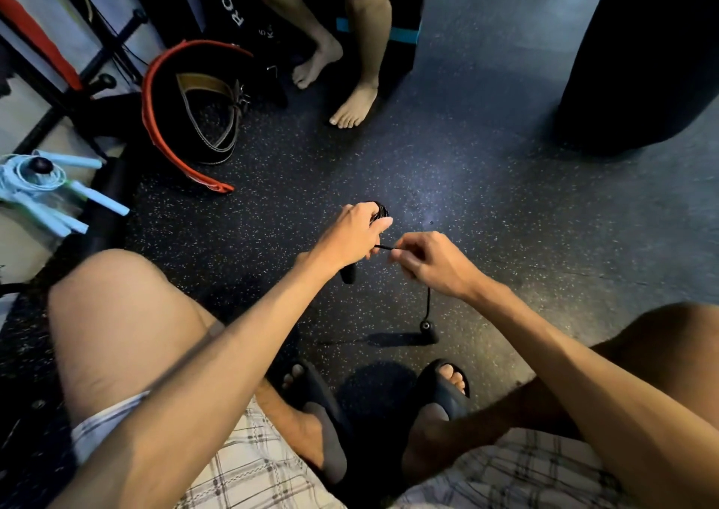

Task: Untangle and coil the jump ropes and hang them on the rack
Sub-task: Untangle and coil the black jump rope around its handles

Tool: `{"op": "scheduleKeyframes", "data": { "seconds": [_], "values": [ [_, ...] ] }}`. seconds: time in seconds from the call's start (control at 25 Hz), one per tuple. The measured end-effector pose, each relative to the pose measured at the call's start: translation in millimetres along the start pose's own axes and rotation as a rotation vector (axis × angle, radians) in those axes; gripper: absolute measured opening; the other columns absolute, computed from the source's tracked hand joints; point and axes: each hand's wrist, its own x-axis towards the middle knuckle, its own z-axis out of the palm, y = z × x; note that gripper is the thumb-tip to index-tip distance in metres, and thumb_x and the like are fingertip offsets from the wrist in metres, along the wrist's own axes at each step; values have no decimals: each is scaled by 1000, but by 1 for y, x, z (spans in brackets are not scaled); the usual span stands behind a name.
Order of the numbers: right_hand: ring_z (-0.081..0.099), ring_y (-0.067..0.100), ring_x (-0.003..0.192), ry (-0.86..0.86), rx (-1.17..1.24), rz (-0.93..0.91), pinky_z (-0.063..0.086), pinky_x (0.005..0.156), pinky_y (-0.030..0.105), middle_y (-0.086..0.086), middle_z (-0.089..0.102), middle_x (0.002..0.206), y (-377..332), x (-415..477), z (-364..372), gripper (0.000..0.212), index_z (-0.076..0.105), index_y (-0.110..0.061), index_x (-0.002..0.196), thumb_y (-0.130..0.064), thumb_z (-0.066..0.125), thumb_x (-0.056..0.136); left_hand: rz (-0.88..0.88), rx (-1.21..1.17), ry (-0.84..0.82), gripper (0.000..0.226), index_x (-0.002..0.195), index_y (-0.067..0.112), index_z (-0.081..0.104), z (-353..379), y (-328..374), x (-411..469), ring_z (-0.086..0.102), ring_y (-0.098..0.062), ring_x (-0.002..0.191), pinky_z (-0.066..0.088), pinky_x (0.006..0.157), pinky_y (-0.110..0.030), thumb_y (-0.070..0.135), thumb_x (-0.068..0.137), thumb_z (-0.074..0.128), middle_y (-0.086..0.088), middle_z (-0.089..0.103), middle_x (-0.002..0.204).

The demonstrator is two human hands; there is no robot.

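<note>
Down between our knees, we hold the black jump rope (428, 306) in both hands above the speckled rubber floor (467, 182). Our left hand (350, 236) is wrapped around a bundle of coiled rope (381, 211), and a black handle (348, 275) pokes out below the palm. Our right hand (432, 263) is just beside it, fingers curled, pinching the cord; a short taut stretch runs between the two hands. From the right hand the cord drops to the second handle (428, 331), low by the floor; we cannot tell whether it touches. Far to the left, light-blue jump ropes (35, 182) sit coiled around a black knob (41, 164), their handles fanning outward. A red-edged belt (163, 139) lies curled on the floor beyond, near another person's bare feet (352, 106).
</note>
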Motion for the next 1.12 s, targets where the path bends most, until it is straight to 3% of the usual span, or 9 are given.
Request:
{"op": "scheduleKeyframes", "data": {
  "seconds": [0.08, 0.2, 0.36, 0.56, 0.72, 0.84, 0.96, 1.04, 1.12],
  "values": [
    [47, 5, 48, 49, 14, -9, 38, 49, 19, -3, 62, 59, -2, 0, -6, 18, 68, -14, 88, -20, 54, 98, -25, 12, -95, 32, 81, 7, 60, 0, 1, 0, 58, -8, 45, 55, 53, -35, 30, 100, 48, -7, 67, 64],
    [55, 8, 52, 151, 99, -2, 41, 53, 19, 4, 67, 64, -2, 1, -13, 16, 63, -13, 90, -18, 51, 99, -52, -1, -251, 36, 70, 12, 53, 1, 5, -1, 44, -5, 36, 37, 50, -26, 28, 101, 44, 0, 55, 53],
    [58, 9, 55, 247, 230, 27, 45, 58, 25, 3, 64, 63, 0, 4, -12, 17, 60, -9, 96, -15, 45, 101, -144, -402, -444, 36, 71, 5, 55, -2, 15, -6, 24, -14, 39, 23, 45, -26, 22, 99, 40, -2, 34, 46],
    [57, 17, 58, 310, 391, 49, 46, 62, 30, 4, 59, 61, 7, 9, -11, 26, 59, -3, 95, -18, 40, 104, -162, -809, -523, 38, 69, 6, 54, -9, 15, -10, 18, -13, 36, 25, 46, -31, 22, 100, 39, 3, 24, 41],
    [58, 21, 64, 309, 309, 122, 50, 70, 47, 11, 63, 69, 27, 10, -6, 46, 56, 0, 88, -36, 34, 107, -181, -1161, -479, 38, 66, 11, 54, -20, 17, -10, 18, -10, 34, 19, 47, -29, 24, 99, 40, 10, 23, 40],
    [64, 27, 65, 127, 471, 233, 53, 75, 50, 20, 66, 69, 37, 4, 3, 67, 63, 6, 87, -49, 30, 105, -167, -1455, -382, 39, 69, 10, 56, -38, 20, -3, 16, -7, 34, 18, 46, -24, 25, 100, 37, 11, 25, 39],
    [67, 31, 72, -45, 543, 264, 54, 82, 47, 24, 69, 76, 33, 2, 10, 80, 67, 4, 86, -65, 29, 99, -146, -1529, -289, 37, 81, 7, 55, -44, 21, 0, 15, -9, 42, 23, 53, -24, 29, 104, 35, 8, 27, 46],
    [67, 32, 73, -80, 587, 275, 55, 79, 45, 25, 67, 78, 28, 1, 12, 77, 65, 3, 88, -65, 30, 98, -136, -1541, -188, 37, 90, 6, 54, -37, 20, 1, 25, -10, 48, 33, 62, -25, 30, 106, 31, 5, 32, 54],
    [68, 33, 75, -85, 660, 315, 57, 76, 44, 24, 64, 82, 24, 1, 10, 58, 58, -1, 95, -54, 36, 102, -148, -1560, -54, 34, 97, 4, 53, -30, 20, 3, 36, -11, 56, 35, 74, -28, 26, 107, 28, 2, 41, 63]
  ]
}}
